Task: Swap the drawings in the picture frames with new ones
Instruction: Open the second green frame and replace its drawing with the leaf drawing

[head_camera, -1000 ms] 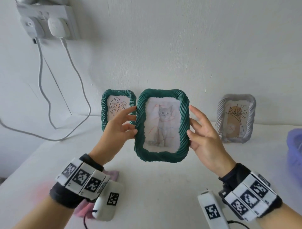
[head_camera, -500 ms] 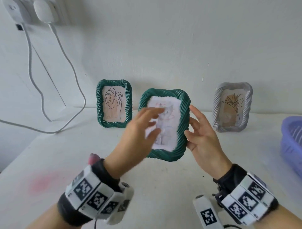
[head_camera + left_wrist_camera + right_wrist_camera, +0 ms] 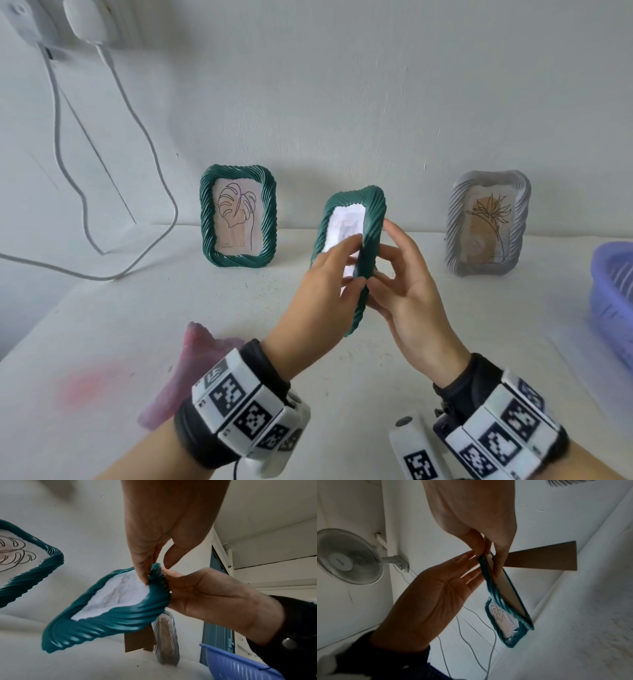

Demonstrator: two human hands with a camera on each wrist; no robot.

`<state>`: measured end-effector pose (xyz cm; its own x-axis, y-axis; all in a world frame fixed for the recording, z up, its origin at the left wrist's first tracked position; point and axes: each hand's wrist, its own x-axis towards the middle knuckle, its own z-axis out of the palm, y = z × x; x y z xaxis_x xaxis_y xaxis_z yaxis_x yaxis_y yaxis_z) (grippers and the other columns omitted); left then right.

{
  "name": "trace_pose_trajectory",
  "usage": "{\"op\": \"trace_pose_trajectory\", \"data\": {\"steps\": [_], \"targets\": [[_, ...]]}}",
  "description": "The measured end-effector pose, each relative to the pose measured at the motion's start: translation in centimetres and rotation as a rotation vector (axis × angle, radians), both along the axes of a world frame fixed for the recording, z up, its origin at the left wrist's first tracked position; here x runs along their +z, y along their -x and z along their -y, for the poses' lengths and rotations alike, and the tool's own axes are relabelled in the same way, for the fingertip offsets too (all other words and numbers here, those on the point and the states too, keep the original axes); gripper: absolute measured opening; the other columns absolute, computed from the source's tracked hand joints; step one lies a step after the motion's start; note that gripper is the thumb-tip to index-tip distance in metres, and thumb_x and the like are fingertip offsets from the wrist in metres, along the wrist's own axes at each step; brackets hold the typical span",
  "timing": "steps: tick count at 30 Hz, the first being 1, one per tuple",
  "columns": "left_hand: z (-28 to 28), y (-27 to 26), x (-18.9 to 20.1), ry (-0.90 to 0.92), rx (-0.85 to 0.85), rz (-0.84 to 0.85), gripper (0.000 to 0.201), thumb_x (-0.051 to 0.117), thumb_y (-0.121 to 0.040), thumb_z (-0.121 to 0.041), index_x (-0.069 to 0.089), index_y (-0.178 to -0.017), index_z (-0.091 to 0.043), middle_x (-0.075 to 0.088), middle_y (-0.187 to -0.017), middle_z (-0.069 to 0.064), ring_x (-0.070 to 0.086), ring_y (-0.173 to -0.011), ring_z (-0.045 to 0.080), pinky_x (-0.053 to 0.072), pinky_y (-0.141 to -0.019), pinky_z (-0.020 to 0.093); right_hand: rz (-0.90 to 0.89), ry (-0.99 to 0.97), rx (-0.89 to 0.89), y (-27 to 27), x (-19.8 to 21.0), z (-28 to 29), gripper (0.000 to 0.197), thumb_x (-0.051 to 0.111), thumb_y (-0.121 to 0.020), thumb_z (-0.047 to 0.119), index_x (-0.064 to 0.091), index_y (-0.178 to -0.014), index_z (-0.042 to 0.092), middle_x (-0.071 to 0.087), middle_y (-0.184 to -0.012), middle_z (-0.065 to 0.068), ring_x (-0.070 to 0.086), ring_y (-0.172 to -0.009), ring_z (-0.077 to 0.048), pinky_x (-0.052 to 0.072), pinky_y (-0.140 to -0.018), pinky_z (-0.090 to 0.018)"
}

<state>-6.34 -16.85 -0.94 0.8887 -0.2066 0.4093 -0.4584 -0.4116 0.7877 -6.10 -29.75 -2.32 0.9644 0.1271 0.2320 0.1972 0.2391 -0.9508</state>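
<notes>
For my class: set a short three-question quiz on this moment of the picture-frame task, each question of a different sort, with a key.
1. True or false: the held green frame stands on the table.
2. Which hand has its fingers on the front of the held frame? A) left hand B) right hand
3. Fill in: the frame with the leaf drawing is coloured ____, and the frame with the flower drawing is pale ____.

Key: 1 false, both hands hold it up off the table, turned nearly edge-on to the head camera. 2 A; the right hand's fingers lie on its cardboard back. 3 green; grey.
</notes>
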Motion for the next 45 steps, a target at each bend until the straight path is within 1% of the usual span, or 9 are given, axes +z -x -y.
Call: {"op": "trace_pose_trajectory", "data": {"steps": [9, 15, 20, 25, 29, 33, 37, 42, 45], "targets": [[-0.2, -0.1, 0.2, 0.264, 0.081, -0.043, 0.050, 0.060, -0.076, 0.009, 0.052, -0.117, -0.018, 0.059, -0.105, -0.017, 0.058, -0.096, 0.001, 0.055, -0.077, 0.019, 0.081, 0.207, 0.104, 0.4, 0.4, -0.2, 0.078, 0.038, -0.087, -0.021, 0.034, -0.140, 0.036, 0.039, -0.142, 0.008, 0.046, -0.128, -0.013, 0.048, -0.099, -0.042], [-1.3, -0.7, 0.0, 0.440, 0.074, -0.074, 0.045, 0.057, -0.078, 0.012, 0.051, -0.112, -0.018, 0.064, -0.104, -0.004, 0.063, -0.092, 0.006, 0.054, -0.074, 0.019, 0.107, 0.346, 0.147, -0.1, 1.3, 0.0, 0.073, 0.042, -0.086, -0.020, 0.044, -0.133, 0.035, 0.042, -0.141, 0.013, 0.042, -0.130, -0.004, 0.048, -0.098, -0.032], [-2.5, -1.7, -0.6, 0.675, 0.073, -0.227, 0.043, 0.049, -0.082, 0.016, 0.052, -0.109, -0.016, 0.067, -0.099, 0.000, 0.064, -0.080, 0.010, 0.054, -0.074, 0.029, 0.087, 0.317, 0.097, -0.7, 2.7, 0.9, 0.052, 0.044, -0.087, -0.016, 0.054, -0.125, 0.018, 0.054, -0.133, 0.005, 0.059, -0.113, -0.008, 0.051, -0.092, -0.027], [-4.1, -2.6, -1.0, 0.827, 0.046, -0.337, 0.043, 0.046, -0.084, 0.017, 0.051, -0.119, -0.007, 0.067, -0.099, 0.008, 0.067, -0.078, 0.015, 0.058, -0.068, 0.030, 0.120, 0.331, -0.030, -1.4, 3.7, 2.4, 0.040, 0.051, -0.086, -0.011, 0.060, -0.113, 0.017, 0.061, -0.123, 0.003, 0.062, -0.108, -0.011, 0.052, -0.092, -0.032], [-5.2, -3.1, -1.3, 0.894, 0.027, -0.394, 0.040, 0.043, -0.084, 0.017, 0.053, -0.117, -0.003, 0.066, -0.096, 0.012, 0.065, -0.080, 0.021, 0.057, -0.065, 0.028, 0.157, 0.556, -0.111, -1.5, 3.4, 3.2, 0.044, 0.058, -0.086, 0.003, 0.057, -0.112, 0.040, 0.051, -0.130, 0.017, 0.048, -0.120, -0.002, 0.042, -0.102, -0.031], [-5.7, -3.4, -1.6, 0.936, 0.007, -0.434, 0.037, 0.041, -0.084, 0.017, 0.057, -0.109, -0.006, 0.067, -0.094, 0.012, 0.065, -0.078, 0.021, 0.057, -0.063, 0.028, 0.071, 0.666, -0.058, -1.2, 2.6, 3.3, 0.048, 0.060, -0.087, 0.015, 0.049, -0.114, 0.054, 0.029, -0.144, 0.017, 0.028, -0.135, -0.002, 0.028, -0.110, -0.033], [-5.8, -3.4, -1.9, 0.929, -0.022, -0.461, 0.037, 0.042, -0.085, 0.015, 0.056, -0.113, -0.005, 0.067, -0.097, 0.013, 0.065, -0.080, 0.021, 0.058, -0.067, 0.029, 0.034, 0.660, -0.005, -0.8, 2.6, 2.7, 0.045, 0.059, -0.088, 0.021, 0.047, -0.117, 0.053, 0.026, -0.150, 0.014, 0.024, -0.136, -0.002, 0.030, -0.102, -0.018], [-5.5, -3.3, -1.8, 0.919, -0.040, -0.471, 0.037, 0.040, -0.086, 0.014, 0.057, -0.112, -0.005, 0.068, -0.094, 0.010, 0.066, -0.079, 0.020, 0.058, -0.067, 0.027, 0.087, 0.780, -0.041, -0.8, 1.8, 2.4, 0.046, 0.060, -0.087, 0.020, 0.048, -0.117, 0.052, 0.019, -0.153, 0.006, 0.006, -0.143, -0.003, 0.019, -0.117, -0.042], [-5.3, -3.1, -1.7, 0.926, -0.058, -0.472, 0.037, 0.040, -0.086, 0.015, 0.060, -0.107, -0.008, 0.070, -0.091, 0.008, 0.067, -0.076, 0.018, 0.057, -0.064, 0.025, 0.110, 0.891, -0.086, -0.7, 1.3, 2.3, 0.039, 0.062, -0.086, 0.020, 0.055, -0.115, 0.045, 0.015, -0.155, 0.001, 0.005, -0.144, -0.011, 0.013, -0.116, -0.035]]}}
